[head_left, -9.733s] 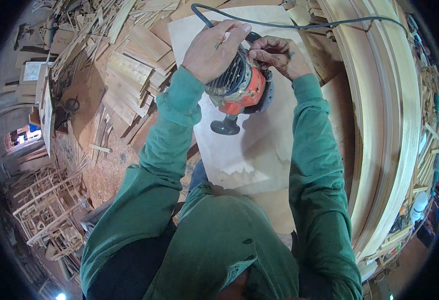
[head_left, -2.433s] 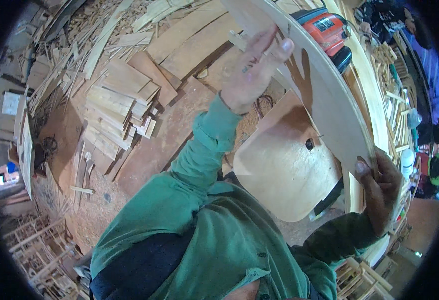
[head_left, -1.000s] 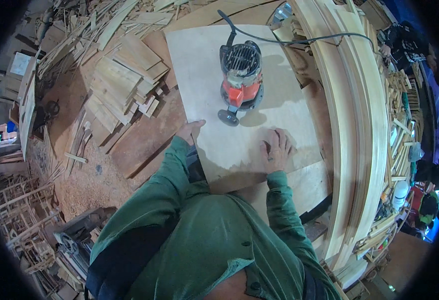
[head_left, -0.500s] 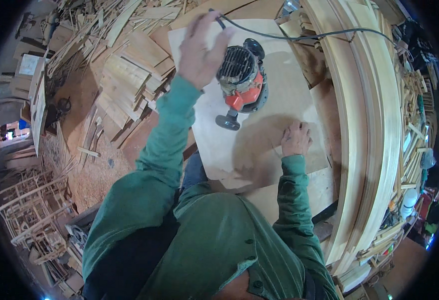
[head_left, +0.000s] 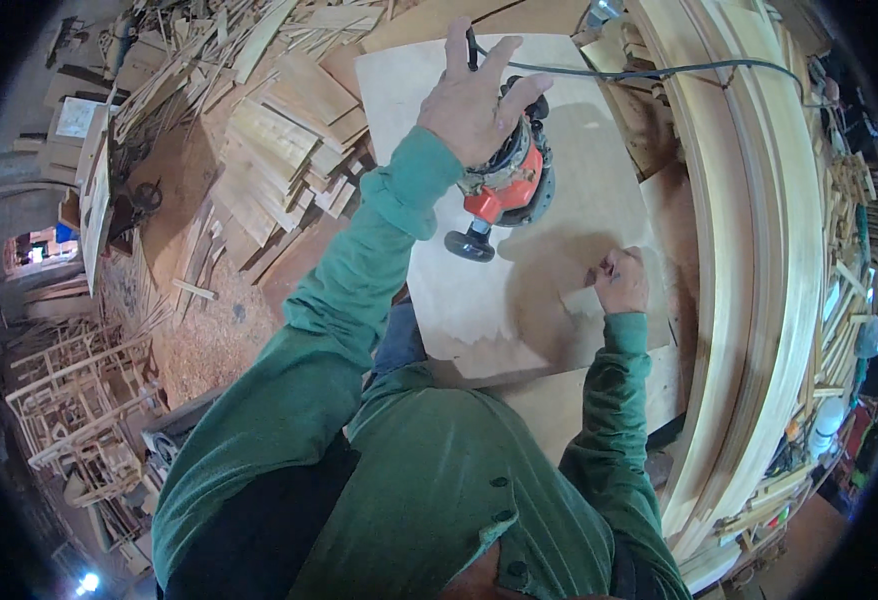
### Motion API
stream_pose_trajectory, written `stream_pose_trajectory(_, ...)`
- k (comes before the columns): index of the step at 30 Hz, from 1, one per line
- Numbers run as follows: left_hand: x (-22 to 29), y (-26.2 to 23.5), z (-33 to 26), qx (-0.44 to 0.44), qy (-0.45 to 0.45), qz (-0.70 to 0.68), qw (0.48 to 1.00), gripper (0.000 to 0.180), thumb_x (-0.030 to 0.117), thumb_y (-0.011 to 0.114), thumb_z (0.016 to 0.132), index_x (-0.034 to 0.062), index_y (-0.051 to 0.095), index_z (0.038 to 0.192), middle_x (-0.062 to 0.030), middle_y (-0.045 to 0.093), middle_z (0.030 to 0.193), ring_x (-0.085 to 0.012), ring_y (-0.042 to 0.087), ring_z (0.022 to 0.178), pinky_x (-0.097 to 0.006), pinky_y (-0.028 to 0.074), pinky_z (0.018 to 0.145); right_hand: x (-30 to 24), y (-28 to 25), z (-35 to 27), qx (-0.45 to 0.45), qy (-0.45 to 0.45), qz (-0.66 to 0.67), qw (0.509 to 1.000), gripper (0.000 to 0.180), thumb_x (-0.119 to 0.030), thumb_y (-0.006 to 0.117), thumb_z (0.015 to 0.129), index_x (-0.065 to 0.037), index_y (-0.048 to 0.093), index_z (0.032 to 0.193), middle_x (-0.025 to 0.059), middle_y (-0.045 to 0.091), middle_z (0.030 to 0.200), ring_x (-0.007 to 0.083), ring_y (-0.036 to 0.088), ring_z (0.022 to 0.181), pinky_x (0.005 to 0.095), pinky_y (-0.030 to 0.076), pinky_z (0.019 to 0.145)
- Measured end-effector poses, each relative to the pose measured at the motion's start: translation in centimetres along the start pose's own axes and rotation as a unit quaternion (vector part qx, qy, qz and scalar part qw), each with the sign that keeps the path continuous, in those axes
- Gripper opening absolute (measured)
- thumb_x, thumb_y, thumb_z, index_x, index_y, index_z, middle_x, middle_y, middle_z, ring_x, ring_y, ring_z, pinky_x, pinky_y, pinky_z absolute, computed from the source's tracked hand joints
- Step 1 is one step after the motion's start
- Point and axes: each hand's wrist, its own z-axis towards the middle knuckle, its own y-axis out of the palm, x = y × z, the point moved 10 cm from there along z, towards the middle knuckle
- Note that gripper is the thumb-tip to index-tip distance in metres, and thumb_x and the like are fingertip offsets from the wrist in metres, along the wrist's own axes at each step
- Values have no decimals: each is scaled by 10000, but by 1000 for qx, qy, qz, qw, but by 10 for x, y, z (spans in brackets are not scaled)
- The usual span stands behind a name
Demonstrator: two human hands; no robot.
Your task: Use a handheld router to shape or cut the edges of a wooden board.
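Observation:
A red and black handheld router (head_left: 507, 190) with dark knob handles stands on a pale wooden panel (head_left: 459, 300). My left hand (head_left: 474, 110) is over the router's top, its fingers spread apart and covering much of the motor housing. Whether the palm rests on it I cannot tell. A black power cord (head_left: 649, 74) runs from near those fingertips off to the right. Lower on the panel, to the right of the router, is my right hand (head_left: 621, 285), with curled fingers and the thumb drawn in. Anything inside that hand is hidden.
Long pale boards (head_left: 749, 250) are stacked along the right side. Short wood offcuts (head_left: 259, 150) are piled at the left, beside sawdust (head_left: 209, 340) on the floor. Farther left stand wooden frames (head_left: 84, 400).
My left hand has moved right from beside the router to over its top. The fingers of my right hand have curled in. The whole view has shifted slightly.

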Motion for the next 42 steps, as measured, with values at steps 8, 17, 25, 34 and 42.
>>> stream_pose_trajectory(8,2,-9,-4,-17,-31,-52,998,683,594,496,910,176,396,1440,-322,117,1520,-529,518,1163,-509,426,1011,-137,-42,86,-45,-167,471,865,277,-73,655,857,-21,646,1129,101,691,1004,184,658,899,312,527,815)
stream_pose_trajectory(17,0,-9,-5,-33,-59,-68,995,686,615,476,918,136,446,1408,-326,137,1518,-512,541,1145,-496,433,1005,-190,-5,155,-253,-224,551,763,350,-128,796,802,-40,668,1116,15,686,977,121,635,894,276,519,804)
stream_pose_trajectory(25,-3,-11,-6,-22,-42,-72,996,675,590,484,923,111,453,1397,-335,147,1510,-503,562,1114,-479,450,982,-183,2,163,-250,-176,536,786,342,-191,789,819,-66,685,1120,13,700,984,115,631,921,284,493,814)
stream_pose_trajectory(34,-4,-9,-1,3,1,-24,1000,652,564,496,924,97,469,1377,-337,162,1497,-503,607,1014,-488,475,936,-183,3,163,-257,-186,559,766,269,-196,775,837,-57,710,1058,3,701,919,89,620,815,250,487,734)
stream_pose_trajectory(42,-5,-4,-3,-25,0,-11,1000,628,538,504,929,85,481,1362,-344,172,1483,-422,664,852,-473,490,894,-177,11,163,-264,-150,569,764,241,-176,744,864,-42,713,1061,18,705,956,104,631,871,273,504,821)
